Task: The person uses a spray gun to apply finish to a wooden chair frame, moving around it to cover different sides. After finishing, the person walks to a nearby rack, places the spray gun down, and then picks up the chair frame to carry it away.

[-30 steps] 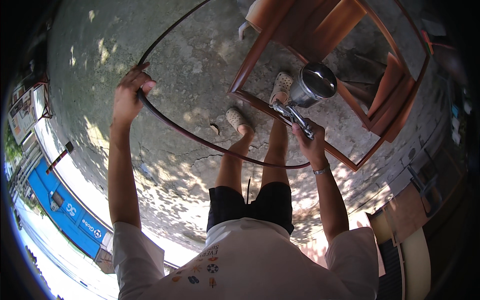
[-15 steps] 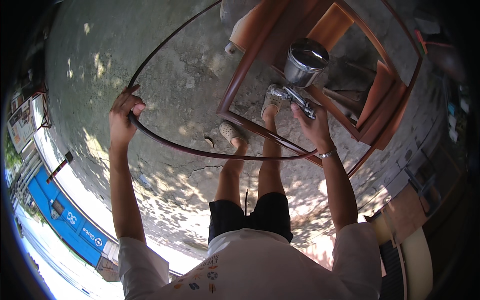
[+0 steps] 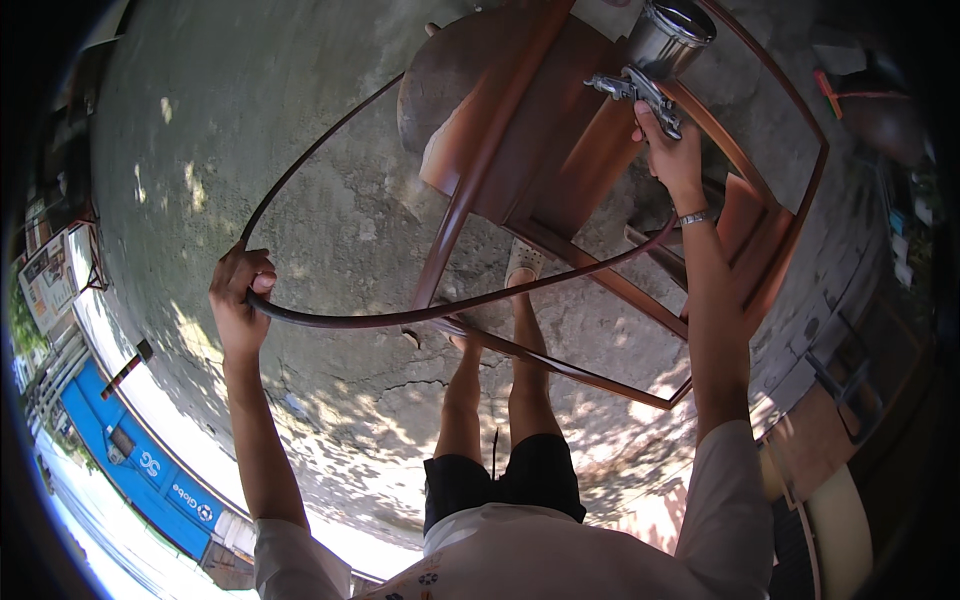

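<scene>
My left hand (image 3: 240,296) is closed around a dark rubber hose (image 3: 390,319), out to the left over the concrete. The hose loops across my legs toward my right arm. My right hand (image 3: 668,150) grips a metal spray gun (image 3: 636,90) with a silver cup (image 3: 662,45) on top, held high at the right over a brown wooden furniture piece (image 3: 580,170). Its reddish-brown bars and panels form an angled frame, with paler wood on one edge. The gun's nozzle points left.
Cracked concrete ground (image 3: 250,140) surrounds my legs and sandals. At the far left are a blue painted wall (image 3: 130,450) and a signboard (image 3: 45,275). A red-handled item (image 3: 830,95) lies at upper right; boards and dark clutter (image 3: 830,410) sit at lower right.
My right hand has raised the spray gun up and to the right, over the furniture. My left hand has moved lower with the hose. More of the furniture's top now shows.
</scene>
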A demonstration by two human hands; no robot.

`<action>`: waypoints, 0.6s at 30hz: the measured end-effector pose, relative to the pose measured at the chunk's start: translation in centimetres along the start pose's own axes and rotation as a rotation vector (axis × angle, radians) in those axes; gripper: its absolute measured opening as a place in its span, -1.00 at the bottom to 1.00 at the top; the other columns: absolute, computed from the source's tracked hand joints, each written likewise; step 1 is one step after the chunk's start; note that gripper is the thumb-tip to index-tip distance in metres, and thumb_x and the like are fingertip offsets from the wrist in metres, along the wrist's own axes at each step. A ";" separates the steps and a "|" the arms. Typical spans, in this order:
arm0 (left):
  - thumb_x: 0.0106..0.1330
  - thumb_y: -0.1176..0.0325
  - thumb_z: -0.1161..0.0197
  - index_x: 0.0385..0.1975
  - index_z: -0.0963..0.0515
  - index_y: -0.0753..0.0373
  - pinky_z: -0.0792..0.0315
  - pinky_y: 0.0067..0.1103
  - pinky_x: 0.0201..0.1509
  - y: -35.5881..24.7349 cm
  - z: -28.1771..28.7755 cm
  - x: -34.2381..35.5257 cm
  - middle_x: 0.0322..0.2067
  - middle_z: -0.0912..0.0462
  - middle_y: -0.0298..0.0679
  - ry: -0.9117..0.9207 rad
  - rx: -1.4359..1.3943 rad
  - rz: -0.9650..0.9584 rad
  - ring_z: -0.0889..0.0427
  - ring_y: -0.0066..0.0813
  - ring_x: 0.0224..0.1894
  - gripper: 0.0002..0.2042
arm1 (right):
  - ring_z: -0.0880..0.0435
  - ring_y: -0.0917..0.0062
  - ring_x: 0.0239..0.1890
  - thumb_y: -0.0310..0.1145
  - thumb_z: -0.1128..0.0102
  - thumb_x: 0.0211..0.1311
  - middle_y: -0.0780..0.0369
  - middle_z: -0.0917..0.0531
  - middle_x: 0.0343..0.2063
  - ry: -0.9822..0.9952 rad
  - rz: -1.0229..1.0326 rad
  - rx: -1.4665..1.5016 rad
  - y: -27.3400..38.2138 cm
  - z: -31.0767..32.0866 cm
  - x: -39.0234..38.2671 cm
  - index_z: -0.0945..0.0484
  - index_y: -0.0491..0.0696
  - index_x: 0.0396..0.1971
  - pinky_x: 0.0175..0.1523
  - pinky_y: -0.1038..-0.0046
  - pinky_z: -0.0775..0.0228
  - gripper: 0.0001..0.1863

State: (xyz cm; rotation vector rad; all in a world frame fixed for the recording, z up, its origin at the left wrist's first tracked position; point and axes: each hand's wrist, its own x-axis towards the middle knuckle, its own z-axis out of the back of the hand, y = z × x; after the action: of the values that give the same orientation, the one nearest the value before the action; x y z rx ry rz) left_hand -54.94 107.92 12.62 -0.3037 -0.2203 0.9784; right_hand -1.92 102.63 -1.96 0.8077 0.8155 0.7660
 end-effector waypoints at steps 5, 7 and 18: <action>0.46 0.16 -0.13 -0.43 -0.50 0.26 -0.50 -0.22 -0.07 -0.5 -0.2 2.7 -0.37 -0.67 -0.19 0.009 0.015 0.025 -0.63 0.00 -0.13 -0.70 | -0.41 0.67 -0.82 0.07 -0.31 0.28 0.30 -0.58 -0.70 -0.059 0.000 0.080 0.9 1.6 7.2 -0.61 -0.16 -0.53 -0.71 0.55 -0.17 -0.48; 0.41 0.21 -0.16 -0.44 -0.48 0.26 -0.52 -0.21 -0.02 -0.6 -0.3 3.3 -0.40 -0.65 -0.20 0.005 -0.017 0.042 -0.65 -0.03 -0.15 -0.74 | -0.41 0.65 -0.83 0.08 -0.29 0.28 0.29 -0.57 -0.70 -0.101 0.015 0.079 1.1 2.1 9.9 -0.60 -0.18 -0.56 -0.71 0.52 -0.17 -0.45; 0.38 0.41 -0.06 -0.46 -0.44 0.29 -0.51 -0.24 -0.11 -2.3 -0.4 6.0 -0.44 -0.62 -0.18 -0.023 -0.086 0.134 -0.68 -0.07 -0.19 -0.84 | -0.41 0.64 -0.83 0.03 -0.26 0.31 0.22 -0.65 -0.63 -0.335 0.038 -0.028 4.0 3.6 19.9 -0.62 -0.18 -0.51 -0.70 0.50 -0.17 -0.50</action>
State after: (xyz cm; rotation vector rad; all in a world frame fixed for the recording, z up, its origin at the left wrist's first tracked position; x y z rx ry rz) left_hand -49.83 111.70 13.34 -0.3894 -0.2663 1.1073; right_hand 9.32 119.79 -3.33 0.8997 0.4899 0.6509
